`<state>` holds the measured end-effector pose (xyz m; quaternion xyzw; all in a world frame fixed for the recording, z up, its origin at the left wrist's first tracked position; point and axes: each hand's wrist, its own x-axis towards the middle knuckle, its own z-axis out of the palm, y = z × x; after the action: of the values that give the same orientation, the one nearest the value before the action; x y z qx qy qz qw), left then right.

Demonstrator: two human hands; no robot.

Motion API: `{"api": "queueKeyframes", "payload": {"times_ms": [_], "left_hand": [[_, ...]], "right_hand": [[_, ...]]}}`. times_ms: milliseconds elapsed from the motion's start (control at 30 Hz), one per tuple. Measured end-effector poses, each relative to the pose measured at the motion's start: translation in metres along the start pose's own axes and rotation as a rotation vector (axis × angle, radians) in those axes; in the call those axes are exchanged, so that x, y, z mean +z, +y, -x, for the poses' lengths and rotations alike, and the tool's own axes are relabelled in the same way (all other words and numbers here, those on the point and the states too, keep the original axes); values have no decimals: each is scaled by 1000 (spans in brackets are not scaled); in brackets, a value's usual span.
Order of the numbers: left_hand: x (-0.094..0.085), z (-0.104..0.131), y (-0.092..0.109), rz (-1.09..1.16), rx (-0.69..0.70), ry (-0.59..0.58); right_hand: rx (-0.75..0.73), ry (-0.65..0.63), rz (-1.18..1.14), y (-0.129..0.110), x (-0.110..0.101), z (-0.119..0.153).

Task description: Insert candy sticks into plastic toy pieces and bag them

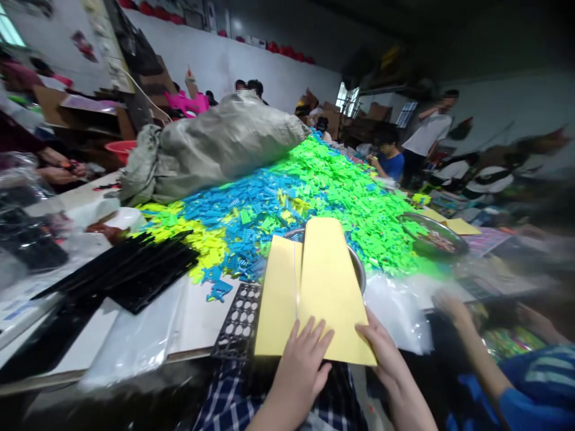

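Yellow card [330, 281] with a rounded top end fills the middle of the view. Beside it on the left lies a second yellow panel [276, 299]; I cannot tell whether the two are joined. My left hand [302, 362] rests with spread fingers across their lower part. At the lower right edge, my right hand [381, 344] pinches the card between thumb and fingers. Behind the card shows the rim of a metal bowl [359, 269], mostly hidden. A black perforated tray [238, 317] is left of the card.
A large heap of green plastic pieces [350, 191] and blue pieces [233, 203] covers the table, with a grey sack [224, 143] behind. Black strips [153, 269] and clear plastic bags [135, 341] lie left. A co-worker's arm [476, 347] is close on the right, blurred.
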<state>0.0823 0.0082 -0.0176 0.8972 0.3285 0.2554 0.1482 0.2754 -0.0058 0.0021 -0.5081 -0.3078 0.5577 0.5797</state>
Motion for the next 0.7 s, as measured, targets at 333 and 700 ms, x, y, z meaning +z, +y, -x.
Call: {"api": "queueKeyframes", "payload": {"times_ms": [333, 700], "left_hand": [[28, -3, -21, -40, -168, 101], [-8, -21, -12, 113, -148, 153]], "right_hand": [[-204, 205, 140, 12, 16, -1], [-173, 283, 61, -11, 19, 4]]}}
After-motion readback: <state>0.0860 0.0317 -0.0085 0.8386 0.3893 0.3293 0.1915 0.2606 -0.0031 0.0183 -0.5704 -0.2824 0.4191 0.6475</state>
